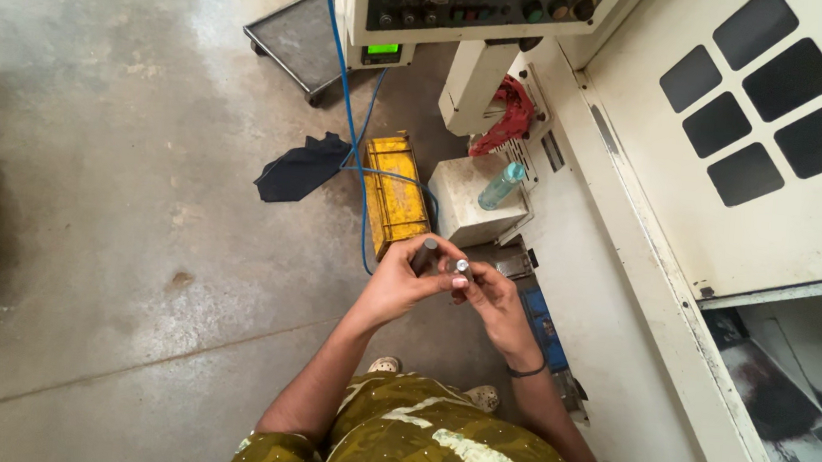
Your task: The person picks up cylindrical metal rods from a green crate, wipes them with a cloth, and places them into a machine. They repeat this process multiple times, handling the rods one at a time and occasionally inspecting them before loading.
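Two short metal cylinders, dark one [425,255] pinched in left hand [397,287] grip, brighter one [462,266] pinched by right hand [495,304] fingertips, held above concrete floor [117,237]; likely rigid, dense, smooth and slippery; best gripped around mid-barrel

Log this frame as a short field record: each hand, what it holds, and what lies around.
left hand: holds a dark metal cylinder
right hand: pinches a small silvery cylinder
floor items: yellow box, dark cloth, blue cable
on white block: clear bottle
machine: cream cabinet, control panel
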